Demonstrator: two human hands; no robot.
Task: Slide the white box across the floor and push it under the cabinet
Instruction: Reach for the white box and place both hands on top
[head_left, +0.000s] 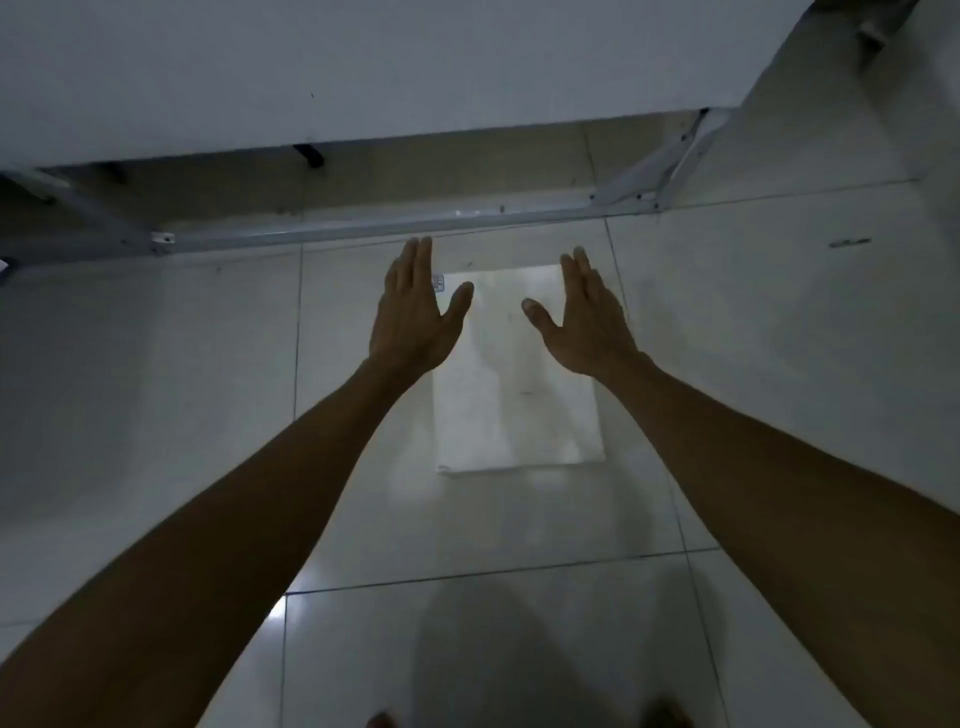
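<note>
- A dim room with a floor of pale glossy tiles, seen from above through a head-worn camera; dark grout lines cross it.
- A large white cabinet fills the top of the view, raised on a grey metal frame, with a shadowed gap beneath.
- The white box lies flat on the floor, centred, its far end near the frame's front rail but not yet under it. It is a plain rectangle, slightly scuffed, with a small label at its far left corner.
- Two bare forearms reach forward over it.
- The left hand and right hand are both flat, fingers together, thumbs spread, holding nothing. Whether they touch the box cannot be told.
- Judgement: the slide looks nearly done; the final push under the cabinet remains, needing a straight forward shove past the rail.
</note>
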